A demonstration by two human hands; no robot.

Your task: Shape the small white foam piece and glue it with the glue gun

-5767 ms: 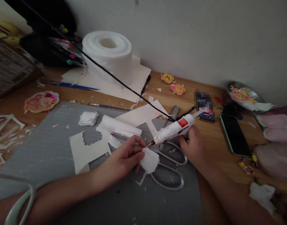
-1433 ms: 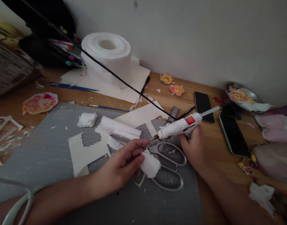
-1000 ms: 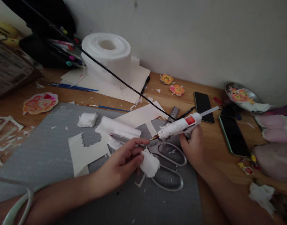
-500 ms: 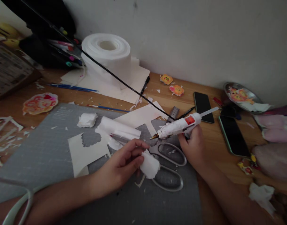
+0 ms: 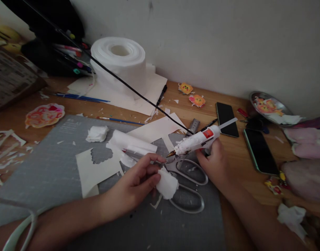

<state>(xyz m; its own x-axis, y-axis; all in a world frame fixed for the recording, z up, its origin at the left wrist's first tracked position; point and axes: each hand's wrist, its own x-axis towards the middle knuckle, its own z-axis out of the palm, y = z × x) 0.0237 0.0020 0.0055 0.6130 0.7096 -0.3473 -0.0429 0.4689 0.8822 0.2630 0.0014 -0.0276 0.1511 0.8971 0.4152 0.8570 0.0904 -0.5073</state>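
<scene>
Between the thumb and fingers of my left hand (image 5: 142,174) is a small white padded piece (image 5: 167,183), held above the grey cutting mat (image 5: 57,167). My right hand (image 5: 214,164) grips a white hot glue gun (image 5: 196,140), its metal nozzle pointing left, just above my left fingertips and apart from the white piece. A glue stick pokes out of the gun's back end. Scissors with grey handles (image 5: 199,204) lie on the mat under both, their blades partly hidden by my left hand. Another white padded piece (image 5: 97,134) and a cut sheet of card (image 5: 88,170) rest farther left.
A big white roll (image 5: 118,66) stands at the back, with the gun's black cord (image 5: 123,81) crossing before it. Two phones (image 5: 228,118) and a metal bowl (image 5: 285,104) of paper cutouts are on the right. Paper scraps (image 5: 8,153) litter the left side.
The glue gun in my right hand has shifted slightly left, its nozzle now nearer my left fingertips. My left hand and the white piece have stayed nearly still.
</scene>
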